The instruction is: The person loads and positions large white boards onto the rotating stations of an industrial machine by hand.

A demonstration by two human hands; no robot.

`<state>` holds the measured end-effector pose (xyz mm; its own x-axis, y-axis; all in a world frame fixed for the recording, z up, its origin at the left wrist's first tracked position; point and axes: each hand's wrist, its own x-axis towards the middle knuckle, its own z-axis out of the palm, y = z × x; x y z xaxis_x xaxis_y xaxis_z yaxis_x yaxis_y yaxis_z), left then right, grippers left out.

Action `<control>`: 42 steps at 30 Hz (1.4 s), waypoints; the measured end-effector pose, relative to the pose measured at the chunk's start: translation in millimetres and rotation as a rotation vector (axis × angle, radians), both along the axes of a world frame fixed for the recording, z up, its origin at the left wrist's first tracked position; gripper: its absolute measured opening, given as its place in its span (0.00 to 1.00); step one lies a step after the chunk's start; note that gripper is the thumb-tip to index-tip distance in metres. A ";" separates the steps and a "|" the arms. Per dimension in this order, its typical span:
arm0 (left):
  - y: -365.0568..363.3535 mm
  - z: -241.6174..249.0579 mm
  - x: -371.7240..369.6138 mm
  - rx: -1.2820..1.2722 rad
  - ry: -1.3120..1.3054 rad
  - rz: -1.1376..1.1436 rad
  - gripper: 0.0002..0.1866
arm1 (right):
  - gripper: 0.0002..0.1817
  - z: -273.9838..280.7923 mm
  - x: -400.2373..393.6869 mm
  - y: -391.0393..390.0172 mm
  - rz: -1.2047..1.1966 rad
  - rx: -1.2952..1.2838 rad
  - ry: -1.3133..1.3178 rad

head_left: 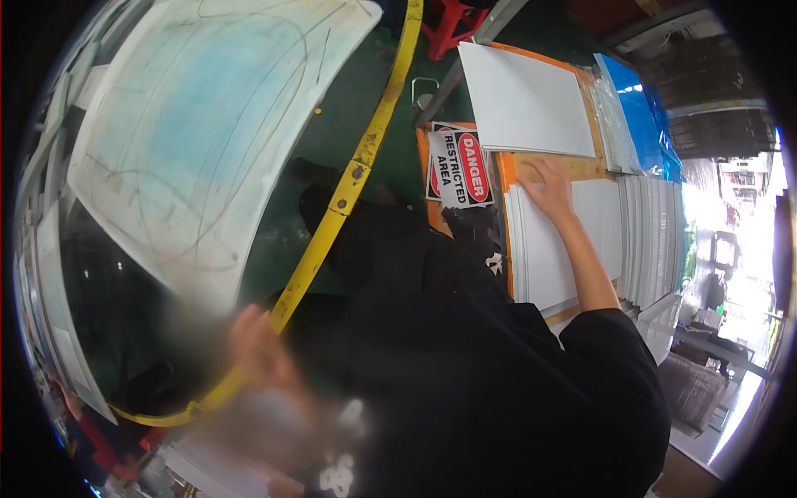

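My right hand (548,189) is at the upper left corner of a stack of white sheets (569,241), its fingers bent and closed at the edge. How many sheets it grips I cannot make out. Just above the hand lies another small pile of white sheets (531,100). To its left are printed signs (461,168) reading "DANGER RESTRICTED AREA". My left hand (267,353) is raised at the lower left, close to a yellow metal bar (336,203). It is blurred, so its grip does not show.
A large pale board (207,108) with blue tint and dark scratches stands at the left. Right of the sheets are an upright row of white panels (652,236) and blue plastic wrapping (635,108). A red stool (452,25) stands at the back on the green floor.
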<state>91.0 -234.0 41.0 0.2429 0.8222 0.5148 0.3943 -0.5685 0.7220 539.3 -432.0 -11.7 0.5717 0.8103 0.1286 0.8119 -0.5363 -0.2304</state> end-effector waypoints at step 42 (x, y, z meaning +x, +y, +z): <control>17.3 20.6 64.3 -0.091 0.218 -0.118 0.08 | 0.14 12.5 73.3 119.2 0.851 -0.265 -0.037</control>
